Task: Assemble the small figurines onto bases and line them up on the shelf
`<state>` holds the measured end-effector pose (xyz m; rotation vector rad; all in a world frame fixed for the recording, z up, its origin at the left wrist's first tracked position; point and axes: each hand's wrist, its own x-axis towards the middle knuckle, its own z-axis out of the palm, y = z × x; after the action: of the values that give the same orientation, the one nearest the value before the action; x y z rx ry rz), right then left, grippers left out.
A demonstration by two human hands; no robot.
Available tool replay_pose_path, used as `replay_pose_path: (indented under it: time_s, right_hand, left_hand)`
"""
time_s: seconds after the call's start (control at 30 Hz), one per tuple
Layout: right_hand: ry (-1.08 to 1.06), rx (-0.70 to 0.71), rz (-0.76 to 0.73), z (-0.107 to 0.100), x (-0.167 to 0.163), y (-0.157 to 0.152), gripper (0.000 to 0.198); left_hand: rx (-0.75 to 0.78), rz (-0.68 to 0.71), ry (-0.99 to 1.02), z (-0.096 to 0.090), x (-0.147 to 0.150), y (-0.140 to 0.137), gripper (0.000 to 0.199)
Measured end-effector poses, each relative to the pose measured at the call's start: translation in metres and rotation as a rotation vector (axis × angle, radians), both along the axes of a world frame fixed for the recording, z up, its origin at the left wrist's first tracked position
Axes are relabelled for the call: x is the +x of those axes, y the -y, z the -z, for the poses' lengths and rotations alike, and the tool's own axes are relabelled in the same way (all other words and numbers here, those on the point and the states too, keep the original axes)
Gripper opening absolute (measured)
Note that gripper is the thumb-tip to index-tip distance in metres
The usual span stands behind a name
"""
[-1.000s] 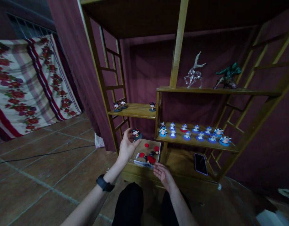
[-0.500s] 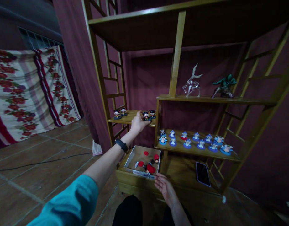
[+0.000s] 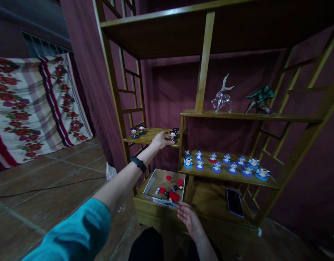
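My left hand (image 3: 161,140) reaches to the small left shelf, its thumb and fingers closed on a small black-haired figurine (image 3: 172,136) at the shelf's right end. That figurine stands upright in front of a similar figurine (image 3: 176,130), which it partly hides. Two more of the same kind, a front figurine (image 3: 134,133) and a back figurine (image 3: 142,129), stand at the left end. Near the front right corner of a shallow cardboard box (image 3: 150,183), my right hand (image 3: 189,218) hovers with fingers apart, holding nothing. Red round pieces (image 3: 174,196) and small dark-haired figures (image 3: 180,187) lie loose inside the box.
Right of the box, a phone (image 3: 234,202) lies on the lowest board. Above it, several blue-and-white figurines (image 3: 216,166) stand in two rows. A clear deer ornament (image 3: 222,98) and a green crouching statue (image 3: 261,99) occupy the higher shelf. A wooden post (image 3: 182,143) borders the left shelf.
My left hand has moved slightly right with the figurine, which now stands closer in front of its neighbour. The right hand stays almost in place.
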<state>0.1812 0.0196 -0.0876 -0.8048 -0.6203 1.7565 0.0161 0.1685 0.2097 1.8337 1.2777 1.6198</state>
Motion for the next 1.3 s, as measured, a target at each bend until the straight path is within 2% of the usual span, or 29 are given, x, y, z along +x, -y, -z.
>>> replay_pose_path:
  time_s: [0.1, 0.17, 0.27, 0.4, 0.7, 0.83, 1.07, 1.3]
  right_hand:
    - [-0.009, 0.003, 0.006, 0.001, 0.001, 0.000, 0.036]
    - [-0.020, 0.003, 0.009, 0.003, 0.002, -0.002, 0.036]
    - [-0.037, 0.002, 0.011, 0.006, 0.004, -0.004, 0.038]
    - [-0.044, 0.016, 0.011, 0.003, 0.006, -0.002, 0.036]
    - [-0.039, 0.022, -0.003, -0.001, 0.008, -0.002, 0.034]
    - [-0.024, 0.012, -0.005, -0.001, 0.011, -0.005, 0.034]
    - [-0.015, -0.018, -0.007, -0.001, 0.011, -0.009, 0.035]
    - [-0.016, -0.012, -0.019, 0.001, 0.012, -0.010, 0.032]
  left_hand:
    - [-0.274, 0.166, 0.030, -0.010, -0.005, 0.003, 0.084]
    - [-0.346, 0.213, 0.106, -0.019, -0.010, 0.002, 0.086]
    - [-0.396, 0.212, 0.275, -0.030, -0.019, -0.004, 0.079]
    - [-0.380, 0.272, 0.358, -0.034, -0.021, -0.020, 0.075]
    - [-0.392, 0.415, 0.105, -0.031, -0.001, -0.048, 0.070]
    - [-0.325, 0.411, 0.036, -0.027, 0.006, -0.059, 0.059]
    - [-0.275, 0.445, 0.065, -0.025, 0.013, -0.069, 0.050]
    - [-0.309, 0.449, 0.104, -0.023, 0.009, -0.077, 0.049]
